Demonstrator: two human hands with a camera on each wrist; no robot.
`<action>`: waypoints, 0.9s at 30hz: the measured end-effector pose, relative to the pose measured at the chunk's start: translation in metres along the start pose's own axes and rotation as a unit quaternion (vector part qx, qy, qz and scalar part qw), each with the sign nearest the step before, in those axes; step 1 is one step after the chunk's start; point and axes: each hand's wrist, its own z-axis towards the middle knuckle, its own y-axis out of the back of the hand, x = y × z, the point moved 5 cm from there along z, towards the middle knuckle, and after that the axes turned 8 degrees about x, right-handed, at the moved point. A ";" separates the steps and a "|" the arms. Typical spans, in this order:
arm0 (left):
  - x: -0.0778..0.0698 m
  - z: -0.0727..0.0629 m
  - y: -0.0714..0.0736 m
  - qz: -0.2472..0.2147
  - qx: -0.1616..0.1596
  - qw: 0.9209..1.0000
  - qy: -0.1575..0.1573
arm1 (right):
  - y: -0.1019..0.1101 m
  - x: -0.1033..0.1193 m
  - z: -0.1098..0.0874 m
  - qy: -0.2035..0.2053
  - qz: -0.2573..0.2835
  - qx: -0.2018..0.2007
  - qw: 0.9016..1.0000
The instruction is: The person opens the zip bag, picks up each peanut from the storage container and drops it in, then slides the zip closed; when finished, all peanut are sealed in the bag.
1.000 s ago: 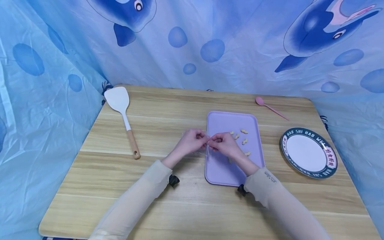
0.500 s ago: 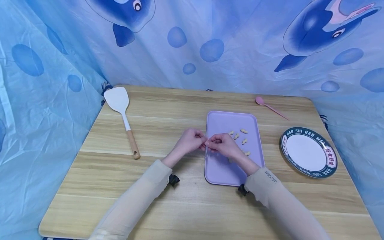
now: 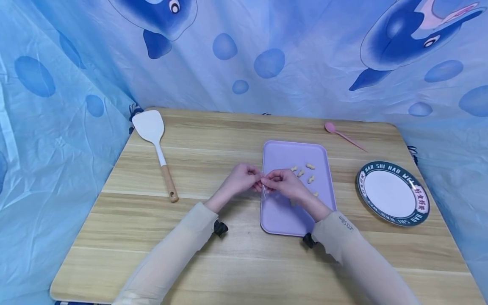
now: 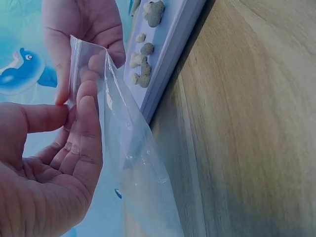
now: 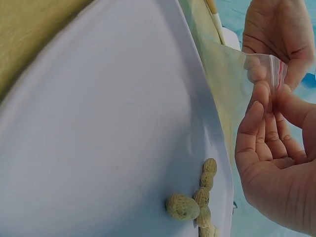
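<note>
A clear zip-lock bag (image 4: 138, 163) is held by its zip edge between both hands, its body hanging down. My left hand (image 3: 244, 178) pinches one part of the edge between thumb and fingers. Close beside it, my right hand (image 3: 285, 183) pinches the edge too, with its fingertips nearly meeting the left ones. A red line along the zip shows in the right wrist view. Under the hands lies a purple tray (image 3: 282, 220), its left rim below the fingertips. Several unshelled peanuts (image 3: 311, 179) are on the tray, some partly hidden by the right hand.
A green-rimmed white plate (image 3: 389, 195) sits on the wooden table (image 3: 213, 262) to the right. Behind it is a pink spoon (image 3: 345, 137). At the left lies a white spatula (image 3: 156, 148) with a wooden handle. A blue dolphin-print curtain (image 3: 244, 55) closes off the back.
Both hands' fingertips have shifted very slightly left with the bag edge between them. The bag's visible folds have changed a little. Tray, peanuts and utensils stay put.
</note>
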 end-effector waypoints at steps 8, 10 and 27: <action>0.000 -0.001 -0.002 -0.014 0.017 1.000 -0.002 | 0.001 0.002 -0.001 0.000 0.029 -0.013 0.999; 0.000 -0.001 -0.002 -0.017 0.019 1.000 0.000 | 0.001 0.002 -0.001 0.001 0.032 -0.019 0.999; -0.010 -0.003 -0.001 0.092 0.015 0.996 -0.006 | -0.003 0.008 -0.006 0.043 -0.021 -0.148 0.988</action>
